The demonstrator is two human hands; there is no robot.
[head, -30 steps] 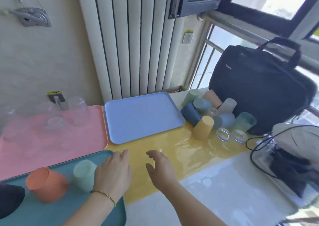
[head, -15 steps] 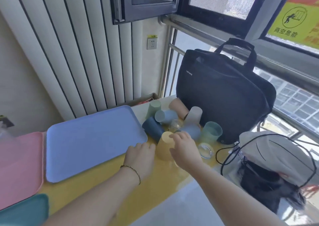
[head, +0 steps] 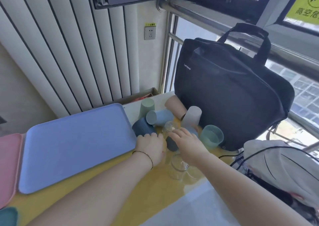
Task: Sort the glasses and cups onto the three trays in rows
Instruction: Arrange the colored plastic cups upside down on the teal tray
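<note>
Reaching across the yellow table, your left hand lies knuckles up, its fingers bent over the near end of a dark blue cup that lies on its side. The view does not show whether they grip it or only touch it. Your right hand is just beside the left, its fingers stretched forward and slightly curled over a dark grey cup that sits between your two hands. Whether they hold that cup cannot be told either.

Just past your right fingertips stands a small clear glass. Beyond your left fingers a light blue cup lies on its side, with a pale green cup behind it. Farther off are a tan cup and a whitish cup, both close against the black bag. A teal cup stands open end up, to the right of your right fingers. Another clear glass stands under your right wrist.

The blue tray lies to the left of your left fingers, its corner touching that hand. The pink tray lies beyond it, and a corner of the teal tray shows nearest you.
</note>
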